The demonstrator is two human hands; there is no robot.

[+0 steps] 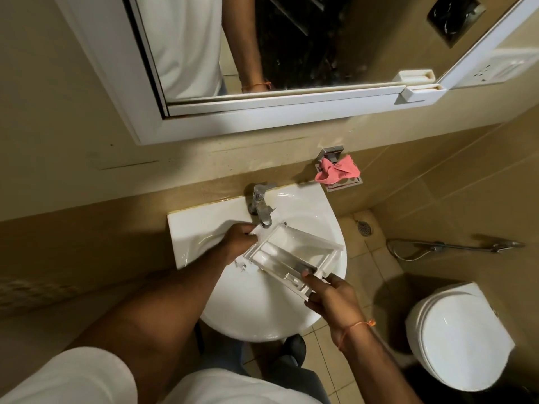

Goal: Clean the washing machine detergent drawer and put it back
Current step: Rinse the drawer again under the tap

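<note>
Detergent drawer (294,255) hung over the sink (335,225) below the tap (261,204); my left hand (237,239) and right hand (331,295) gripped opposite ends; wet plastic might slip, I judged

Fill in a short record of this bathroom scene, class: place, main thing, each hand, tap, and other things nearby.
place: bathroom, at a white sink
main thing: clear drawer, held over the sink beneath the tap
left hand: grips the drawer's far end
right hand: holds the near end, thumb on top
water: cannot tell whether it runs
nearby: pink cloth on a wall holder, mirror above, toilet to the right
</note>
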